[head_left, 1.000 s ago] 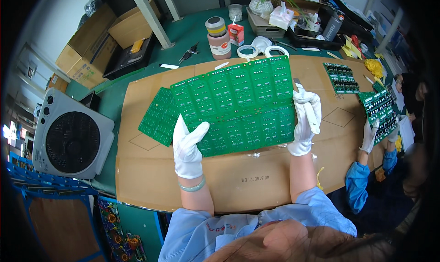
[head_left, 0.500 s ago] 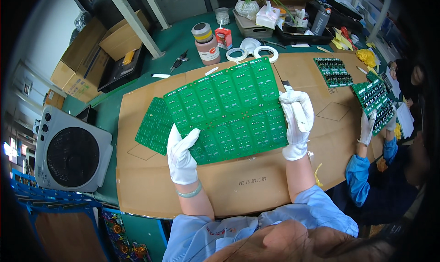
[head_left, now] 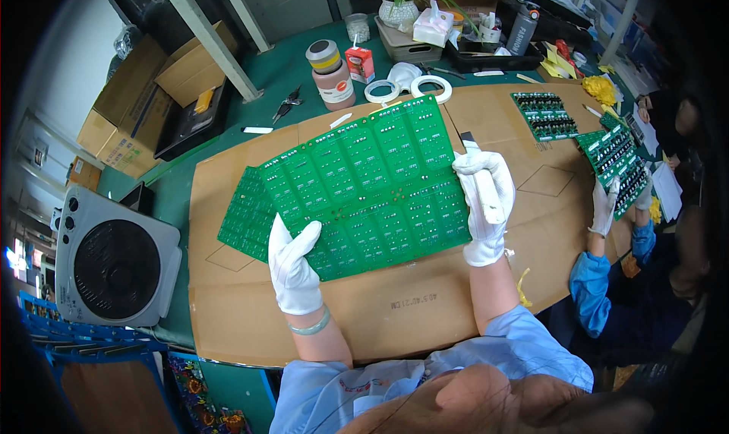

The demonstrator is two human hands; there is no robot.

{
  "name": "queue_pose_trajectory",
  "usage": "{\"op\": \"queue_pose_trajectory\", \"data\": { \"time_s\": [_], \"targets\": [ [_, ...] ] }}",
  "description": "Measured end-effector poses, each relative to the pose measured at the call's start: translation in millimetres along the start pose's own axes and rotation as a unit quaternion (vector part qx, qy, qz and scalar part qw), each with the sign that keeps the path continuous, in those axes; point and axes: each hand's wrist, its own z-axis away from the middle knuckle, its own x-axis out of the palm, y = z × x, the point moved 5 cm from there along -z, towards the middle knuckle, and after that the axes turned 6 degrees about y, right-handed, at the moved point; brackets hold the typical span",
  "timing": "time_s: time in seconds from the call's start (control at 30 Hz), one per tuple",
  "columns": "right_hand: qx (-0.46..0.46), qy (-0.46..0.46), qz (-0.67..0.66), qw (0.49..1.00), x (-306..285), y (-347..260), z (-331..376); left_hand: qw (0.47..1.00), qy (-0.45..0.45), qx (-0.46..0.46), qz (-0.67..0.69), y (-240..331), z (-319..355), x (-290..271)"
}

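A large green circuit board panel [head_left: 368, 187] is held up at a tilt above the cardboard. My left hand [head_left: 295, 267], white-gloved, pinches its lower left edge with the thumb on top. At the right edge, my gloved right hand [head_left: 486, 206] is closed around a white-handled tool [head_left: 487, 195] with a dark flat tip [head_left: 468, 140]; its exact kind is unclear. That hand's fingertips are against the panel's edge, and some fingers are hidden. A second green circuit board panel [head_left: 244, 214] lies on the cardboard, partly covered by the held one.
Cardboard [head_left: 410, 324] covers the green table. Behind it are white tape rolls [head_left: 382, 92], a pink bottle [head_left: 334, 88], a red carton [head_left: 360, 64] and keys [head_left: 287, 104]. A fan [head_left: 114, 259] stands left. A co-worker's gloved hand [head_left: 604, 210] holds a populated board [head_left: 613, 160] at right.
The whole view has shifted slightly left. The held panel has tilted a little, its left side lower. Both hands keep their grips.
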Motion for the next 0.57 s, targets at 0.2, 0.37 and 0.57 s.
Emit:
{"op": "queue_pose_trajectory", "data": {
  "time_s": [0.2, 0.37, 0.57],
  "targets": [
    [-0.012, -0.002, 0.036, 0.999, -4.5, -1.4, 8.5, 0.996, 0.001, 0.052, -0.066, 3.7, 4.4, -9.1],
    [-0.063, -0.01, 0.028, 0.998, -1.9, -5.0, 8.7, 0.996, 0.016, 0.059, -0.063, 2.9, 1.9, -13.9],
    [-0.122, -0.017, 0.174, 0.977, -22.3, -8.5, 4.5, 0.992, -0.003, 0.122, -0.021, 9.6, -0.9, 6.4]
  ]
}}
